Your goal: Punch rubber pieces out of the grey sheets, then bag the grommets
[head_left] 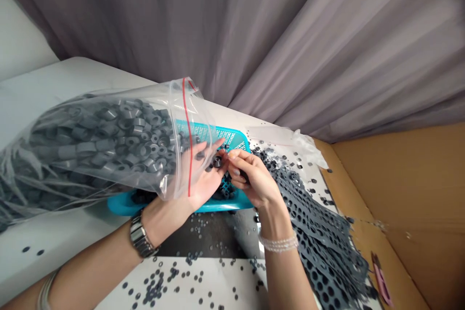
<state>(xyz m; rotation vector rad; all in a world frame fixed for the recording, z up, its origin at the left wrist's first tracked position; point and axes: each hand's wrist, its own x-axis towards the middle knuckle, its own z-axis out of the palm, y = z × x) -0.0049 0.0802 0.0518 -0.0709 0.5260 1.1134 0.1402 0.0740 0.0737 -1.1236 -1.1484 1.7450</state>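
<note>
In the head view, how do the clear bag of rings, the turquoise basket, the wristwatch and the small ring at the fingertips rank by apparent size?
1. clear bag
2. turquoise basket, partly hidden by the bag
3. wristwatch
4. small ring

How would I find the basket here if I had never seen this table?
Find the big clear bag of grey rings on the white table. At its red-striped mouth, behind the left hand and right hand, sits the basket. It alone is bright turquoise, with mesh walls.
</note>
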